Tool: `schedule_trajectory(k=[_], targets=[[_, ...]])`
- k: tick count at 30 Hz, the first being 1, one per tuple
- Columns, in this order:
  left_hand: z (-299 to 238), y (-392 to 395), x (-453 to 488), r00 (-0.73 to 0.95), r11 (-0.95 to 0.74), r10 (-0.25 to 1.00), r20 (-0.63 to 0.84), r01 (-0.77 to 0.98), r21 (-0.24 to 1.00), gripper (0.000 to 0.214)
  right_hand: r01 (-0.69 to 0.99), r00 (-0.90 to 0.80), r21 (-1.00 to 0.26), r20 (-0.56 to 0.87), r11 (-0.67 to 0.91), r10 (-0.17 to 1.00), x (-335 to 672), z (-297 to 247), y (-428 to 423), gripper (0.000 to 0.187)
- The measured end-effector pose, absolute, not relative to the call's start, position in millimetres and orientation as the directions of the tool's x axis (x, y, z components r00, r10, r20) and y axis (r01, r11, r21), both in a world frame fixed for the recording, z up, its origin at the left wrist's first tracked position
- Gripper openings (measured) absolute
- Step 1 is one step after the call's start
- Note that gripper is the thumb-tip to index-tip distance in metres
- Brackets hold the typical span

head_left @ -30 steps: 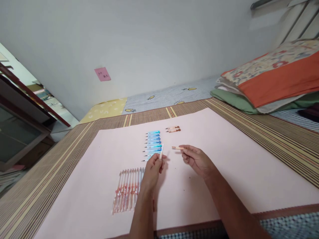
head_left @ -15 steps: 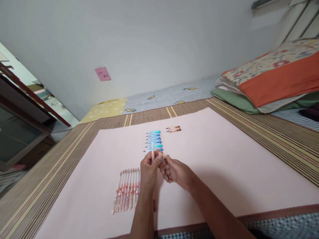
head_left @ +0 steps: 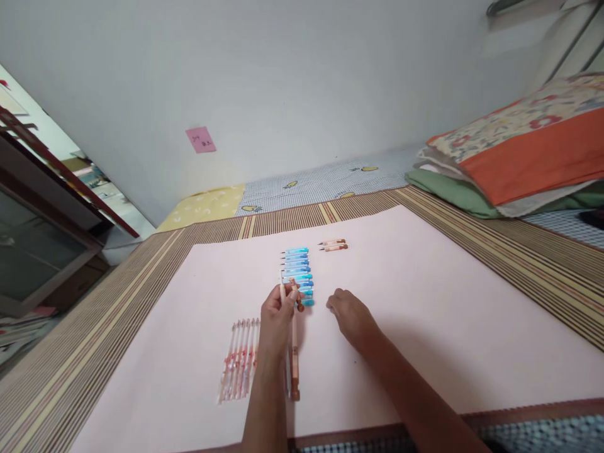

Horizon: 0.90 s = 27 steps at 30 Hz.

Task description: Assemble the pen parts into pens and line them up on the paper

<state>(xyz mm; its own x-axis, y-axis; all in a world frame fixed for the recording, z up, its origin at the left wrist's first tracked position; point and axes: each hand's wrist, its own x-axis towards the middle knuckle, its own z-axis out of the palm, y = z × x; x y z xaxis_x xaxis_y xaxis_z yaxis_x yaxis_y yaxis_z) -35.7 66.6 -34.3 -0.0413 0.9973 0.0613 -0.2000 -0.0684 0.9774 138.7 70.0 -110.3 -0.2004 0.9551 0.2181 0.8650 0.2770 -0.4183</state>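
My left hand (head_left: pixel 276 308) is closed on a slim white pen barrel (head_left: pixel 282 286), held upright, and a short brown-and-peach pen piece (head_left: pixel 296 293) that sticks out past the thumb. To its right, my right hand (head_left: pixel 349 314) hovers over the pink sheet with its fingers curled together; whatever they hold, if anything, is hidden. Beyond the left hand lies a column of blue pens (head_left: pixel 297 263), partly covered by the fingers. Two brown-ended pens (head_left: pixel 334 248) lie farther back. Beside my left wrist is another brown-ended pen (head_left: pixel 295 371), partly hidden.
Several clear pens with reddish patterns (head_left: pixel 238 362) lie side by side left of my forearm. A large pink sheet (head_left: pixel 155 352) covers a striped mat (head_left: pixel 136 296). Folded bedding (head_left: pixel 528 157) is piled at the right, and a wall (head_left: pixel 306 75) rises behind.
My right hand has drawn away to the right from the left hand. The brown-and-peach piece stays in the left hand, now tilted downward. The view has shifted slightly.
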Motion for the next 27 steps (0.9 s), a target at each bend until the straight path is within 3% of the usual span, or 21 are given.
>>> schedule_trajectory(k=[4,6,9,12,17,22,27], targets=[[-35.6,64.9,-32.2,0.003,-0.033,0.999,0.034,-0.173,0.984,0.030,0.873,-0.145,-0.425,0.240,0.239,0.960,139.6,-108.2,68.7,0.024],[-36.8,63.8,-30.6,0.030,-0.027,0.999,0.031,-0.147,0.989,0.030,0.820,-0.102,-0.527,0.248,0.223,0.963,141.6,-101.5,67.2,0.021],[-38.8,62.0,-27.7,0.076,-0.024,0.997,0.032,-0.104,0.994,0.029,0.547,0.013,-0.813,0.247,0.200,0.969,145.9,-82.3,63.3,0.012],[-40.0,59.8,-23.2,0.147,-0.011,0.989,0.023,-0.084,0.996,0.029,0.259,0.110,-0.939,0.261,0.226,0.959,150.1,-56.6,57.1,0.015],[-39.4,55.2,-14.4,0.236,-0.002,0.972,0.021,-0.079,0.997,0.027,0.057,0.194,-0.965,0.261,0.255,0.946,149.0,-27.2,46.8,0.013],[-37.5,52.5,-10.0,0.283,-0.003,0.959,0.023,-0.071,0.997,0.025,0.013,0.157,-0.935,0.351,0.354,0.923,145.8,-22.7,45.2,0.009],[-35.3,51.5,-9.5,0.288,-0.026,0.957,0.042,-0.059,0.998,0.024,0.010,0.130,-0.940,0.339,0.341,0.932,147.0,-22.9,46.4,0.010]])
